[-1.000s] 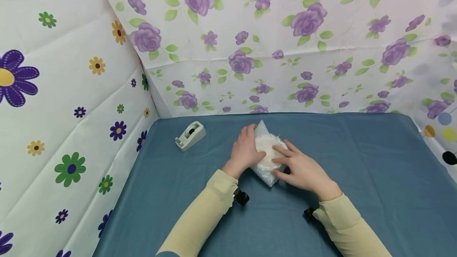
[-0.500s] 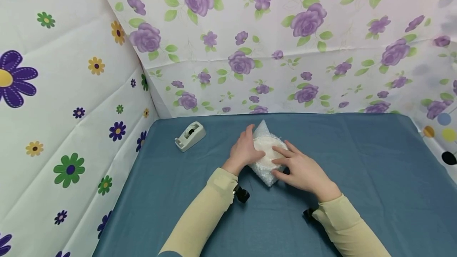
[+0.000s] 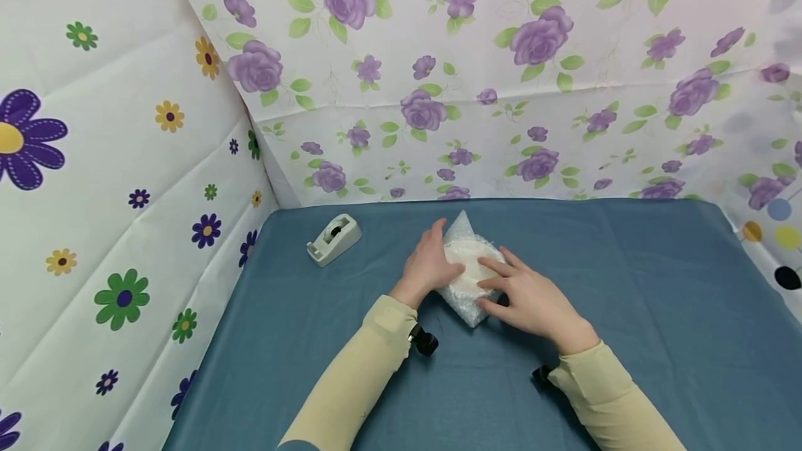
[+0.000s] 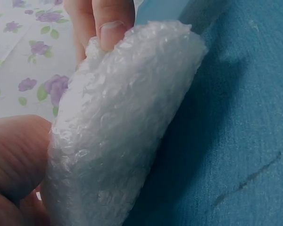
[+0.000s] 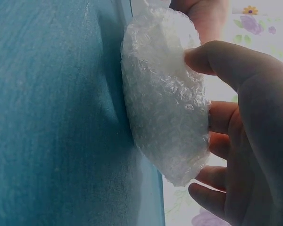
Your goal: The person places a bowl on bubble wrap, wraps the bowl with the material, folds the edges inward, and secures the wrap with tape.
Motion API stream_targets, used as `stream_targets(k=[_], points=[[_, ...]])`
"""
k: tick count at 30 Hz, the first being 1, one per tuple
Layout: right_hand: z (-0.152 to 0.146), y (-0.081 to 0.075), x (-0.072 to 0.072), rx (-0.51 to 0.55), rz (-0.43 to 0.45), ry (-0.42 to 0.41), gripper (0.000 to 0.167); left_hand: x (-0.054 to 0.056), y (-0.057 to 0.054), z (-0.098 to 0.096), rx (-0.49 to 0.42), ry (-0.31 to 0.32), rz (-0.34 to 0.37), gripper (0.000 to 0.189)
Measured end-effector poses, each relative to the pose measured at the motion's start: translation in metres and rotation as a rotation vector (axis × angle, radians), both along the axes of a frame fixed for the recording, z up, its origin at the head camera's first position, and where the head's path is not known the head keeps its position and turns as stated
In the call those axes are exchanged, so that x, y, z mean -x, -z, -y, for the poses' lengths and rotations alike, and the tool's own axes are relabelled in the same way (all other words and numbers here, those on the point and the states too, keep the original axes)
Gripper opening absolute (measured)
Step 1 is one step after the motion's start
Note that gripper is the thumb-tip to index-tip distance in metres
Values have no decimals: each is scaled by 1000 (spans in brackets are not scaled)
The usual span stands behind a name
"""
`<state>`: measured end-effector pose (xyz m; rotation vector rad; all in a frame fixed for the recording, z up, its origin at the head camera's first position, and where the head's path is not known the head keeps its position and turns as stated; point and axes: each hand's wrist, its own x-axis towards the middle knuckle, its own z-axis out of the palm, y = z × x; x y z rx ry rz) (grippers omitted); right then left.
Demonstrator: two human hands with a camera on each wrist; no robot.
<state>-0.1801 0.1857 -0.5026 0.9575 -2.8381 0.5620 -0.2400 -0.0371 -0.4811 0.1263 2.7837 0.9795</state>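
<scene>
A bubble-wrapped package (image 3: 465, 294) lies on the blue-covered table, with a pale round shape showing through its top in the head view. What is inside cannot be told. My left hand (image 3: 427, 263) grips its left side, thumb on top and fingers along the far left edge. On the right side rests my right hand (image 3: 532, 296), its fingers spread over the top. From the right wrist, the thumb (image 5: 217, 59) touches the bubble wrap (image 5: 165, 99) and the other fingers meet its edge. The left wrist view shows the wrap (image 4: 118, 122) close up, between both hands.
A white tape dispenser (image 3: 335, 239) stands at the back left of the table. The blue cloth (image 3: 658, 298) covers the tabletop. Floral sheets (image 3: 376, 89) rise along the back and sides.
The left hand's fingers have shifted slightly, uncovering a little more of the package's upper left side. The right hand has stayed in place.
</scene>
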Motion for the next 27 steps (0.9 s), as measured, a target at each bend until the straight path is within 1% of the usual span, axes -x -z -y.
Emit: stream_targets(k=[2, 7, 9, 13, 19, 23, 27], points=[[-1, -1, 0, 2, -9, -12, 41, 1, 1, 2, -6, 18, 4, 94], [-7, -5, 1, -23, -8, -26, 44, 4, 1, 9, -61, 64, -10, 93], [-9, -7, 2, -42, -2, -26, 46, 5, 0, 12, -80, 70, -15, 93], [-13, -12, 4, -79, 1, -33, 49, 6, -1, 14, -91, 76, -17, 92], [-22, -18, 5, -72, 21, -55, 51, 6, -6, 19, -123, 91, -31, 88], [-33, -24, 4, -46, 63, -50, 52, 4, -6, 32, -154, 126, -68, 83], [-49, -27, 4, -17, 107, -6, 55, 1, -4, 53, -144, 165, -122, 79]])
